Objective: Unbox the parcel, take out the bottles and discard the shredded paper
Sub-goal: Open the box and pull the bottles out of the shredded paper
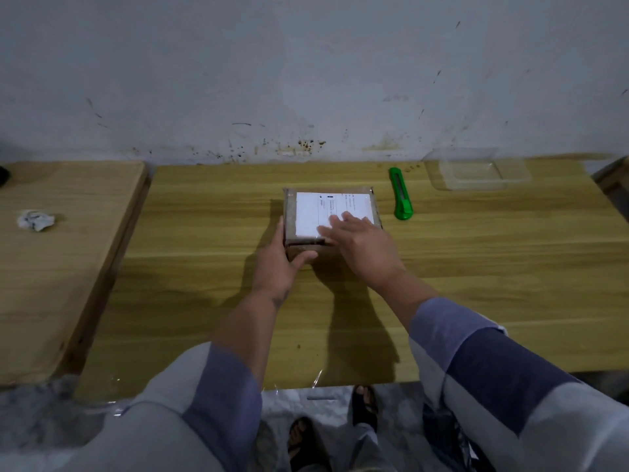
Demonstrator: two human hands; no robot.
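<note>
The parcel (pixel 332 216), a small brown cardboard box with a white label (pixel 326 212) on top, lay closed near the middle of the wooden bench (pixel 476 267), somewhat toward its far edge. The left hand (pixel 277 264) held the box at its near left corner, the fingers (pixel 280 229) lying along the left side and the thumb curled against the near face. The right hand (pixel 360 243) rested flat on top, its fingers straight and spread over the near right part of the label, gripping nothing.

A green utility knife (pixel 401 195) lay just right of the parcel, apart from it, pointing toward the far edge. Farther right, near the far right corner, sat a clear plastic container (pixel 483 175) against the stained wall (pixel 306 80). A second wooden surface (pixel 61 250) adjoined the bench on the left and carried a crumpled white wad (pixel 35 220), well apart from the parcel. Clear plastic film (pixel 102 400) hung at the near edge. Both forearms, in grey and blue sleeves (pixel 476 362), reached across the near half of the bench, casting shadows in front of the box. Below the near edge, sandalled feet (pixel 364 403) showed on the floor.
</note>
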